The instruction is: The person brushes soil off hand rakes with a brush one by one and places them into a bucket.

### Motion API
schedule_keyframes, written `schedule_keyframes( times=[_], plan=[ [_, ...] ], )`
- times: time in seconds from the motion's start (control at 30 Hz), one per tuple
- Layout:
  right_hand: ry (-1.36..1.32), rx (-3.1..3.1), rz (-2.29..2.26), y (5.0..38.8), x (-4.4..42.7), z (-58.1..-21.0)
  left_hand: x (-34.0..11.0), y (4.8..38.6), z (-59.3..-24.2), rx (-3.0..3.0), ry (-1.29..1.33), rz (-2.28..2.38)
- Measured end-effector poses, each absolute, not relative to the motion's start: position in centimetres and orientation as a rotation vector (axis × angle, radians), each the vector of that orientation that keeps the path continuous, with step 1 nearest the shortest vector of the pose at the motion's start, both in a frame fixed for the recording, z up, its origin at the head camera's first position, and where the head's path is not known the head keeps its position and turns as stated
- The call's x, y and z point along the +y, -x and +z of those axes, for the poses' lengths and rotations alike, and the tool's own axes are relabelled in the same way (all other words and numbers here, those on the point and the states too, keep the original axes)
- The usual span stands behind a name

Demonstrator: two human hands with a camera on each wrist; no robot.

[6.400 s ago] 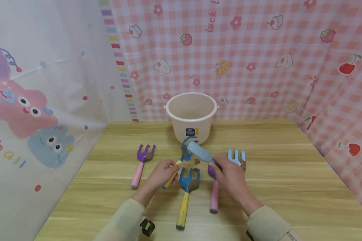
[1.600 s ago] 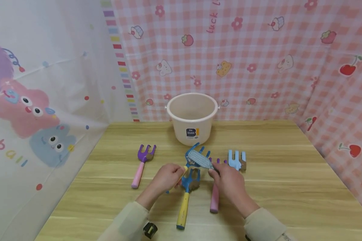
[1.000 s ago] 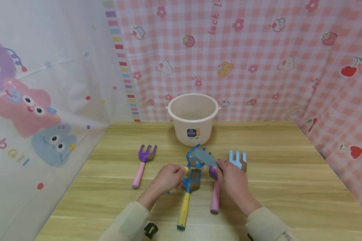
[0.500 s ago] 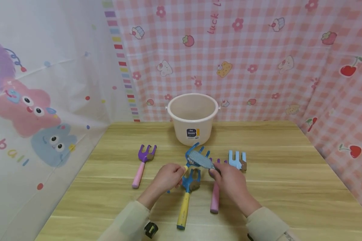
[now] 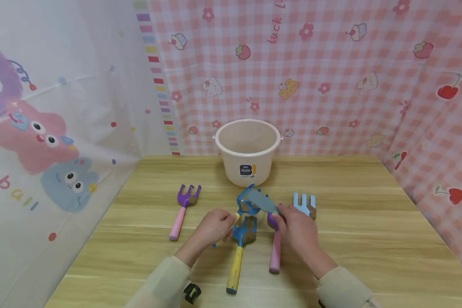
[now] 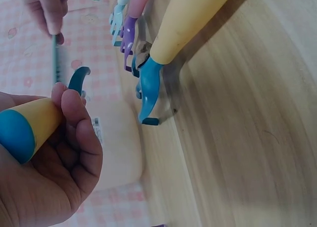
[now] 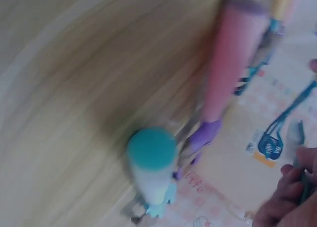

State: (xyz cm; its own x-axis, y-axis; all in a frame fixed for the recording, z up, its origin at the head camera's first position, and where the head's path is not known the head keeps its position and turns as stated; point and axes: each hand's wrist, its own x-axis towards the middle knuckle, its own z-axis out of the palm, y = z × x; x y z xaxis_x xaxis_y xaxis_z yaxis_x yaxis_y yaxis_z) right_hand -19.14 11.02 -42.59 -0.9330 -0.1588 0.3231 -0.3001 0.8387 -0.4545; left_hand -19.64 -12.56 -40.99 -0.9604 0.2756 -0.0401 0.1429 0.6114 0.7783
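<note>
In the head view my left hand (image 5: 214,227) grips the yellow handle of a small blue-pronged hand rake (image 6: 43,117), prongs raised away from me. Brown dirt shows on its head. My right hand (image 5: 299,231) holds a grey-blue brush (image 5: 261,201) by its handle, its smooth back turned up over the prongs; whether the bristles touch them I cannot tell. Just below lies a second blue rake with a yellow handle (image 5: 235,268), muddy at the head. Beside my right hand rest a purple rake with a pink handle (image 5: 275,253) and a light blue rake (image 5: 302,206).
A cream bucket (image 5: 231,167) stands behind the hands, close to the held rake. Another purple rake with a pink handle (image 5: 178,220) lies at the left, dirt on its head. Printed cloths hang behind the wooden table (image 5: 369,239) and at both sides.
The brush has tipped back and forth over the prongs, showing its bristles half a second ago and its back now. Since the oldest frame, my left hand and its rake have shifted slightly right.
</note>
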Motion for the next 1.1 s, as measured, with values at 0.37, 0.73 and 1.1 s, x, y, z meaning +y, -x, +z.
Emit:
schedule_keyframes(
  times=[0.37, 0.73, 1.1],
  plan=[
    [-0.365, -2.853, 0.821, 19.2, 10.9, -42.3, -12.7, 19.6, -40.9, 2.674, -0.357, 1.281],
    [-0.397, -2.785, 0.611, 19.1, 11.0, -42.8, -12.6, 19.6, -41.1, 2.644, -0.352, 1.291],
    [-0.343, -2.781, 1.172, 19.2, 11.8, -42.4, -12.8, 19.6, -41.1, 2.444, -0.263, 1.484]
  ],
)
